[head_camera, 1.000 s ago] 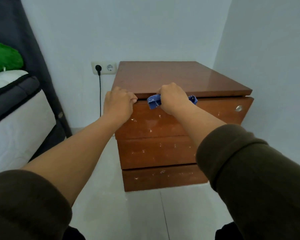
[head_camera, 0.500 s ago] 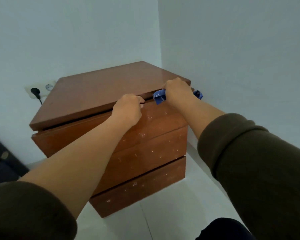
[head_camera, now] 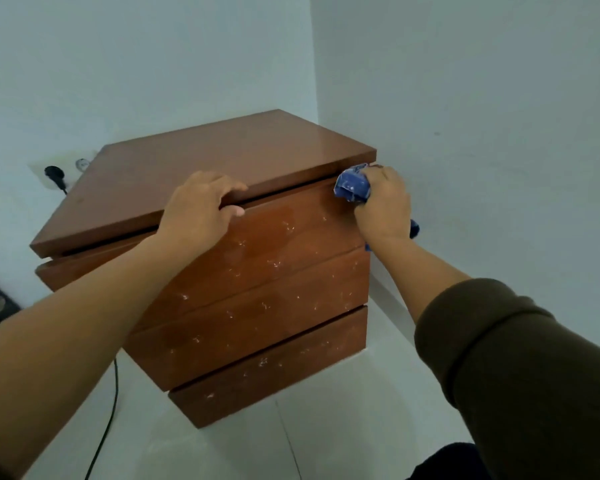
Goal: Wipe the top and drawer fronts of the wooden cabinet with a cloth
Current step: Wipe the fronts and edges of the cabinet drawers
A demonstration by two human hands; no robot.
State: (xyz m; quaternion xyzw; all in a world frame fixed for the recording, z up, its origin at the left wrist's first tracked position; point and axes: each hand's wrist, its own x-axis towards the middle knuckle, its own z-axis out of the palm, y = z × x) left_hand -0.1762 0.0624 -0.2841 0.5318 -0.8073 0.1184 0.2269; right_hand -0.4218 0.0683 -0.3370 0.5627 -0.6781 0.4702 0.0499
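Two pale walls (head_camera: 465, 98) meet in a corner at the upper middle of the frame, and a white floor (head_camera: 343, 410) fills the bottom. The brown wooden cabinet (head_camera: 257, 289) sits in the middle of the frame, pushed near the corner. Its flat top (head_camera: 205, 161) is shiny. Three drawer fronts (head_camera: 250, 327) are stacked below it, and they have little white specks on them.

The left hand (head_camera: 201, 209) is in the middle of the frame. It curls over the front edge of the top, with the thumb on the top drawer. It holds only that edge.

The right hand (head_camera: 383, 206) is at the right corner of the cabinet. It is closed around a bunched blue cloth (head_camera: 352, 185) and presses it on the top drawer, just under the top.

A black plug (head_camera: 54, 174) sits in a wall socket at the left, and a thin cord (head_camera: 106, 427) hangs down to the floor.
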